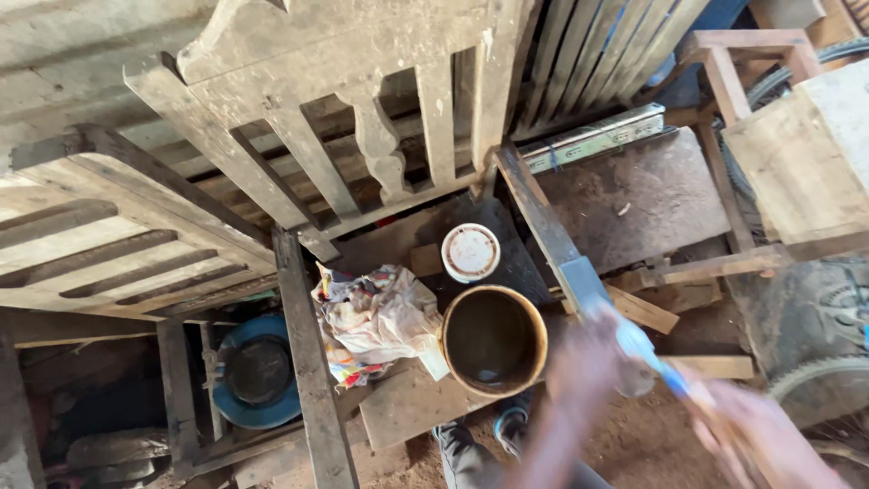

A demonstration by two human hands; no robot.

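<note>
My right hand [760, 435] and left hand [579, 362], both smeared by motion at the lower right, meet around a blurred blue-and-pale tool with a light handle [647, 358]; the right one looks wrapped about the handle end, though how tightly the fingers close I cannot tell, and the left sits against the tool's middle, its grip likewise unreadable. The tool slants up and left, its far end just beside a grey-painted wooden bar [552, 235].

Just left of my left hand stands a round, brown-stained open bucket [494, 340], dark inside with a shallow dark liquid pooled at the bottom. Just above it, close to its rim, lies a round white lid [470, 252], top smudged brown. Pressed against the bucket's left side is a crumpled, multicoloured rag [376, 317]. All three rest on a rough dark wooden board [407, 403].

Further left, low in the shadows, a blue round basin [258, 371] holds a dark disc-shaped thing I cannot make out. Weathered slatted wooden furniture frames [362, 118] lean across the top of the scene. A pale wooden block [806, 154] sits at the right edge, a bicycle tyre [819, 385] below it on the earth floor [634, 444].
</note>
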